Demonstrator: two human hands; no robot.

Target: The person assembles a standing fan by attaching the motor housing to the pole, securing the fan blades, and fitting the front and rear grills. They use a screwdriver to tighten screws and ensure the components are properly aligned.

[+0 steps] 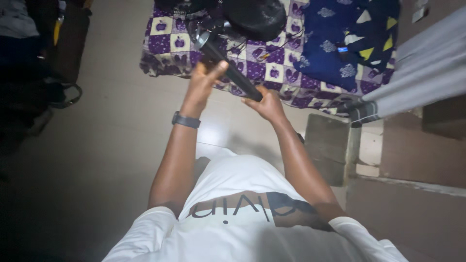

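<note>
I hold a black tube-shaped pole (233, 73) slanting from upper left to lower right over the edge of a bed. My left hand (201, 85), with a dark band on its wrist, touches the pole's middle, fingers partly spread against it. My right hand (264, 103) is closed around the pole's lower end. The upper end of the pole meets a black round fan-like object (255, 17) with cables lying on the bed.
The bed carries a purple and white checked sheet (167, 41) and a dark blue patterned cloth (340, 43). A grey curtain (422, 73) hangs at right above a wooden step (330, 145). Dark bags (43, 63) sit at left on the tiled floor.
</note>
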